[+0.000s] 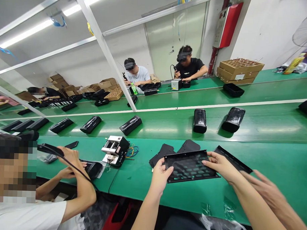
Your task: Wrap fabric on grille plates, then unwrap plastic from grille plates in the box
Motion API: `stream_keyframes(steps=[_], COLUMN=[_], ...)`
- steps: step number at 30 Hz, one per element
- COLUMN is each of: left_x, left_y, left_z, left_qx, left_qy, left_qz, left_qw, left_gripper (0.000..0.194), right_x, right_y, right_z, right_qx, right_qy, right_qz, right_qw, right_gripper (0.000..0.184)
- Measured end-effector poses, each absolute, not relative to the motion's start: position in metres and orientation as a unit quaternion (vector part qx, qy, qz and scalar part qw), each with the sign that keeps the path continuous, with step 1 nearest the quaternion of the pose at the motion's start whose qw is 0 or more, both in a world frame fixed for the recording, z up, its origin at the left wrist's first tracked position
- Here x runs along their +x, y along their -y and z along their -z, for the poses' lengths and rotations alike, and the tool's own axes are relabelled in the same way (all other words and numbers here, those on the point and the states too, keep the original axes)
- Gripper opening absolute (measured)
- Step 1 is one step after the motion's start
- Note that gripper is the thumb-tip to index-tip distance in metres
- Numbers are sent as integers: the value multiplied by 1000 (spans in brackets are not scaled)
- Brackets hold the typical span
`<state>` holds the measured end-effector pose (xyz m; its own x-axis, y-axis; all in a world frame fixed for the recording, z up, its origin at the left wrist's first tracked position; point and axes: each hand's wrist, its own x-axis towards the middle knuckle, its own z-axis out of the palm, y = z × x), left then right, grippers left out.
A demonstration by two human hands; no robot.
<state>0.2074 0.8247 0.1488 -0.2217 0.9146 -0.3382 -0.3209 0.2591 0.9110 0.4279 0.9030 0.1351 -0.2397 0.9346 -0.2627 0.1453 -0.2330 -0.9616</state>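
Several black casings [91,125] are spread along a glossy green band [165,120], beyond which more green work surface, seated people and stacked cardboard boxes [240,69] are seen. The room is lit by ceiling tubes [27,32], and the view is crossed by white metal bars [105,51]. On the nearer green worktop [141,181], a small black-and-white machine [115,150] is placed left of centre, close to a seated person in a white top. Just above the worktop's near part, a black slotted panel [184,168] is held level with its long axis running left to right, the right end slightly higher in view; its slotted face is tilted up towards the wearer. Its left end is pinched by the fingers of the left hand [163,172], its right end by those of the right hand [218,164]. Dark sheets [163,154] are laid behind it. To the right, a second panel [234,159] is set slantwise, with another person's blurred hand [269,189] near it.
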Motion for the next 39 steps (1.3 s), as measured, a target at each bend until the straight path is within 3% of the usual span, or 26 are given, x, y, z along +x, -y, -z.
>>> stream_keyframes(steps=[13, 25, 33, 39], left_x=[201, 204, 210, 212], left_y=[-830, -817, -826, -830], left_z=[-161, -201, -204, -200], left_qx=[270, 333, 287, 321], left_qy=[-550, -479, -565, -538], left_qz=[-505, -514, -533, -530], left_qw=[608, 629, 561, 572], left_gripper=[61, 83, 44, 36], right_x=[436, 446, 443, 445], right_y=[-904, -894, -884, -886], right_z=[-140, -173, -184, -181], right_qx=[-449, -466, -476, -486], right_qy=[478, 466, 488, 472], right_qz=[-670, -642, -616, -614], right_qw=[346, 391, 393, 405], right_gripper=[52, 47, 49, 47])
